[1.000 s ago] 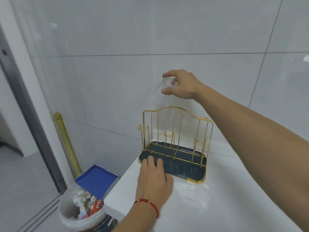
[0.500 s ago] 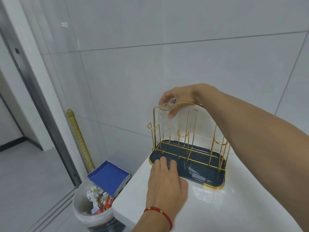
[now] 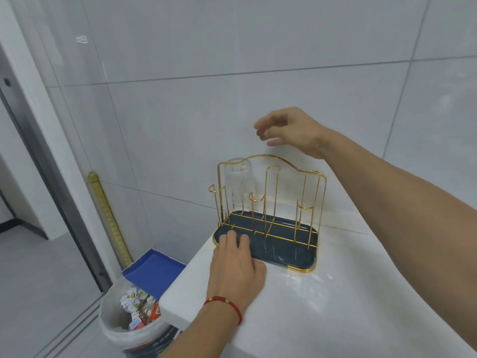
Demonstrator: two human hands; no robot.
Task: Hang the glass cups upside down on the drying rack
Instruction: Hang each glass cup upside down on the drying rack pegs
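Observation:
A gold wire drying rack (image 3: 313, 192) on a dark blue tray (image 3: 284, 254) stands on the white counter near the wall. One clear glass cup (image 3: 238, 183) hangs upside down on the rack's back left prong. My right hand (image 3: 291, 130) hovers above the rack's top arch, fingers apart and empty, apart from the cup. My left hand (image 3: 236, 264) lies flat on the counter with its fingertips pressing the tray's front left edge; a red cord circles its wrist.
The white counter (image 3: 335, 306) ends at a left edge by my left forearm. Below it stands a white bin (image 3: 129, 321) of rubbish with a blue box (image 3: 154, 270). A yellow ruler (image 3: 108, 215) leans on the tiled wall. A door frame runs at far left.
My right hand lowered the glass cup onto the back left prong, let go and lifted up to the right. My left hand stayed on the tray.

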